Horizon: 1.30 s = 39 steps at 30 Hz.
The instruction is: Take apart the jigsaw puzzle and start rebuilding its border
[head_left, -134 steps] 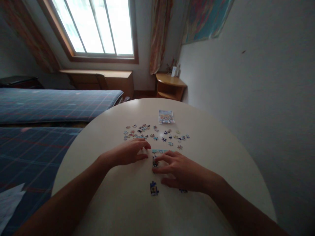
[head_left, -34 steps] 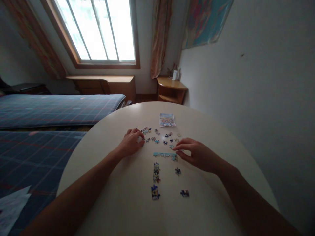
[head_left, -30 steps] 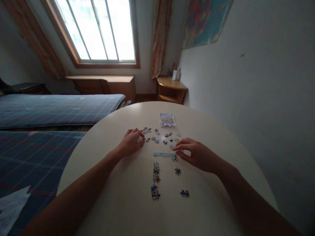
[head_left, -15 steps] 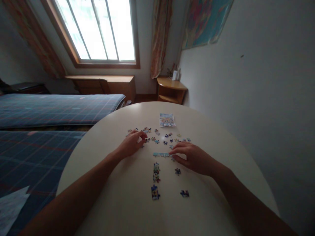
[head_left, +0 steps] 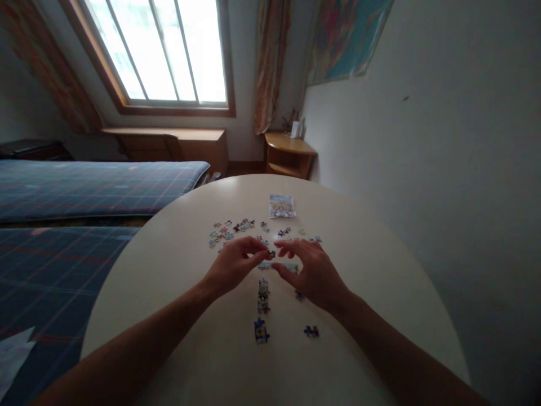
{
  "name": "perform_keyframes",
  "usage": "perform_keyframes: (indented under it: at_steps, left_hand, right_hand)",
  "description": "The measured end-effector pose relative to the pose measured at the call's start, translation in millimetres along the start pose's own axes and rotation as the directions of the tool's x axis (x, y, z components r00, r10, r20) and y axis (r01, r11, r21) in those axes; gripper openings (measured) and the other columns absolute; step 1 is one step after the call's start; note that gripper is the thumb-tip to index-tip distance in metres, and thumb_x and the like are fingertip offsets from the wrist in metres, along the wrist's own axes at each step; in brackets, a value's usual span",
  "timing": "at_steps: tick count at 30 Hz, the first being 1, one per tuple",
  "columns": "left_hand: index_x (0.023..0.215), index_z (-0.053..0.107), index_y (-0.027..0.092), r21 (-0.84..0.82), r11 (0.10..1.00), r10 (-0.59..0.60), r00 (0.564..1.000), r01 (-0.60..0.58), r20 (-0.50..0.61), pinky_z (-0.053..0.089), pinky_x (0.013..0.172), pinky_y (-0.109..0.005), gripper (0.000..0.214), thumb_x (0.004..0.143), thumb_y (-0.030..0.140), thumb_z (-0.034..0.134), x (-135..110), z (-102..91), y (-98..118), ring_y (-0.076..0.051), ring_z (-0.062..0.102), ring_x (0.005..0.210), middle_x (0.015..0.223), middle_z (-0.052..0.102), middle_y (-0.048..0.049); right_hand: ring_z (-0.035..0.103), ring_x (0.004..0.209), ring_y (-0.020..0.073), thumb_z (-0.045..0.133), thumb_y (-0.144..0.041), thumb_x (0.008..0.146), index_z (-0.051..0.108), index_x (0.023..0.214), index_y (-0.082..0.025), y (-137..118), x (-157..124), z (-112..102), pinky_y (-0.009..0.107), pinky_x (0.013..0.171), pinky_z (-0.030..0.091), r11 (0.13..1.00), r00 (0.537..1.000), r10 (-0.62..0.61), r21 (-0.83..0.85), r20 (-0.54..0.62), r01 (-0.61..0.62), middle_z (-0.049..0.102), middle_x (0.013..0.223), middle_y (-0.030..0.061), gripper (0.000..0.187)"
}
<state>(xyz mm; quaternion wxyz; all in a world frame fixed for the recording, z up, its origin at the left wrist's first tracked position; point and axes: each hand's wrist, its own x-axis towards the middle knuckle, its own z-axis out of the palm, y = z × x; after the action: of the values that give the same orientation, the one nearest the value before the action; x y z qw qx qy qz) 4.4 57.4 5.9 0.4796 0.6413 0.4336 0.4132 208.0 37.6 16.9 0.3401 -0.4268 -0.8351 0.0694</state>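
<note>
Jigsaw piece (head_left: 271, 254), dark-printed: pinched narrowly between thumb and forefinger of left hand (head_left: 237, 260), beside the teal-edged strip (head_left: 265, 265) near the middle of the round table (head_left: 380, 316); lifted or resting on surface, impossible to tell. Right hand (head_left: 315, 272): thumb and forefinger parted, just beside the same piece, nothing visible between them.

Handling, by judgement: very light, stiff, probably thin card; little slip expected, but tabs likely easy to bend or fray. Best hold: opposite side edges, away from knobs; flat fingertip pressure for sliding.

Also on surface: joined column (head_left: 263, 296) and blue-bordered piece (head_left: 261, 331), toward near edge; lone piece (head_left: 311, 331), to the right of these; loose pieces (head_left: 244, 225), scattered toward far edge; printed sheet or packet (head_left: 282, 206), nearest far edge.

Changes against half a second ago: left hand shifted from loose pieces toward the middle; right hand shifted leftward along the strip; gap between hands much narrowed. Joined column, blue-bordered piece and lone piece: same arrangement.
</note>
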Motion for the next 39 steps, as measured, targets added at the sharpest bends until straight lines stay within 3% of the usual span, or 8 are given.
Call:
perform_keyframes:
  at_steps: [4,8,14,16,19,22,28,39]
  left_hand:
    - [0.086,0.067,0.016,-0.056,0.997,-0.045,0.998,0.047,0.044,0.058,0.078,-0.034,0.019,0.079,0.034,0.071,-3.5,3.4,5.1,-0.021,0.074,0.085,0.087,0.077,-0.0072]
    - [0.086,0.068,0.017,-0.009,1.000,-0.025,0.996,0.026,0.083,0.058,0.078,-0.033,0.019,0.082,0.036,0.069,-4.2,5.3,7.4,-0.020,0.074,0.084,0.088,0.077,-0.0063]
    - [0.100,0.067,0.019,0.356,0.911,0.188,0.978,-0.208,0.092,0.055,0.079,-0.035,0.018,0.089,0.032,0.061,-12.2,8.5,8.7,-0.019,0.070,0.087,0.095,0.075,-0.0064]
    - [0.104,0.067,0.021,0.465,0.784,0.308,0.908,-0.411,0.284,0.053,0.087,-0.037,0.018,0.091,0.030,0.059,-16.1,8.4,9.2,-0.020,0.067,0.096,0.104,0.074,-0.0062]
    - [0.113,0.066,0.023,0.399,0.614,0.355,0.689,-0.682,0.632,0.049,0.095,-0.038,0.023,0.093,0.029,0.056,-21.8,10.4,11.0,-0.021,0.063,0.105,0.117,0.071,-0.0051]
    - [0.124,0.062,0.022,0.372,0.540,0.319,0.593,-0.755,0.739,0.048,0.097,-0.040,0.034,0.091,0.028,0.055,-27.6,15.9,14.1,-0.024,0.061,0.111,0.126,0.067,-0.0065]
    - [0.133,0.056,0.018,0.377,0.518,0.270,0.565,-0.768,0.780,0.045,0.101,-0.043,0.051,0.082,0.025,0.056,-34.1,22.0,14.5,-0.027,0.059,0.118,0.132,0.064,-0.0103]
    - [0.132,0.055,0.014,0.382,0.507,0.243,0.553,-0.773,0.797,0.045,0.101,-0.042,0.054,0.078,0.018,0.052,-33.8,22.9,13.1,-0.026,0.057,0.125,0.137,0.059,-0.0125]
  right_hand:
    - [0.067,0.084,0.0183,0.068,-0.028,0.088,0.069,0.101,-0.022,-0.5,1.3,-2.8,0.034,0.083,0.040,0.999,0.998,-0.052,-0.006,-0.023,0.052,0.074,0.088,0.0025,0.014]
    - [0.066,0.082,0.0178,0.069,-0.028,0.087,0.072,0.096,-0.024,-0.1,2.8,-6.5,0.034,0.082,0.043,0.997,1.000,-0.009,0.076,0.012,0.008,0.075,0.086,0.0019,0.010]
    - [0.063,0.068,0.0133,0.067,-0.032,0.086,0.074,0.086,-0.021,15.4,5.5,-28.5,0.026,0.066,0.047,0.935,0.967,0.159,0.283,0.197,-0.212,0.073,0.076,0.0005,0.013]
    - [0.063,0.068,0.0134,0.067,-0.036,0.085,0.075,0.089,-0.020,26.7,5.7,-39.5,0.025,0.064,0.047,0.926,0.947,0.179,0.279,0.268,-0.254,0.073,0.076,0.0013,0.018]
    - [0.065,0.069,0.0143,0.067,-0.038,0.085,0.077,0.096,-0.019,41.5,4.3,-51.8,0.025,0.064,0.047,0.914,0.877,0.188,0.248,0.443,-0.321,0.075,0.079,0.0032,0.024]
    - [0.067,0.072,0.0158,0.067,-0.036,0.083,0.078,0.092,-0.019,47.7,1.7,-54.0,0.026,0.066,0.048,0.889,0.788,0.202,0.229,0.582,-0.397,0.077,0.083,0.0042,0.023]
    - [0.066,0.070,0.0155,0.068,-0.033,0.080,0.078,0.088,-0.017,46.6,-1.1,-40.5,0.025,0.065,0.048,0.852,0.709,0.211,0.228,0.673,-0.470,0.077,0.080,0.0037,0.020]
    - [0.067,0.070,0.0162,0.068,-0.030,0.079,0.080,0.086,-0.018,44.0,-0.9,-33.0,0.026,0.066,0.047,0.881,0.709,0.233,0.164,0.665,-0.444,0.077,0.079,0.0039,0.018]
